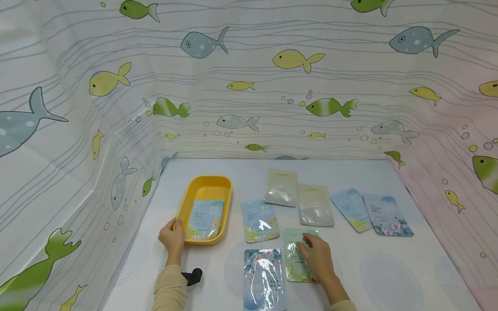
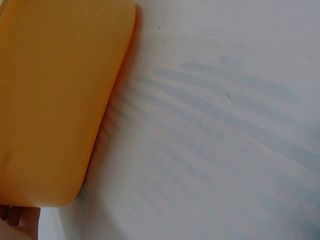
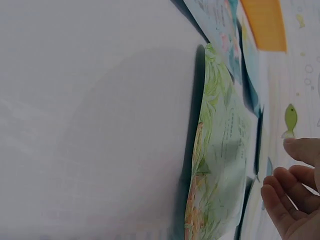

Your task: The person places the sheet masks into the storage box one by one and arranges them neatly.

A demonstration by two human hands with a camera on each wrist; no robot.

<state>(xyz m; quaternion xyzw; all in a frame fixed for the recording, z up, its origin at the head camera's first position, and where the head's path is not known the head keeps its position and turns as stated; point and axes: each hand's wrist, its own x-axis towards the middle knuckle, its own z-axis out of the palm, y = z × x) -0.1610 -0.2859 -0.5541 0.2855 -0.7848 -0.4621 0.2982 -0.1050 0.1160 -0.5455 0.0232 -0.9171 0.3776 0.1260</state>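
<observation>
My left hand (image 1: pixel 173 233) grips the near left corner of a yellow tray (image 1: pixel 206 183), thumb on its rim. A pale blue sachet (image 1: pixel 205 219) lies inside the tray. The left wrist view shows the tray's (image 2: pixel 55 100) outer wall and a bit of my left hand (image 2: pixel 20 222) below it. My right hand (image 1: pixel 311 245) lies over a green sachet (image 1: pixel 292 252) near the table's front, fingers loosely extended. In the right wrist view the fingers (image 3: pixel 292 200) hover just beside the green sachet (image 3: pixel 220 160), holding nothing.
Several more sachets lie on the white table: a blue one (image 1: pixel 260 220), two beige ones (image 1: pixel 281 187) (image 1: pixel 315 204), two blue ones at the right (image 1: pixel 351 209) (image 1: pixel 387 215), and a blue-pink one (image 1: pixel 264 278) at the front. Fish-print cloth walls (image 1: pixel 249 86) enclose the table.
</observation>
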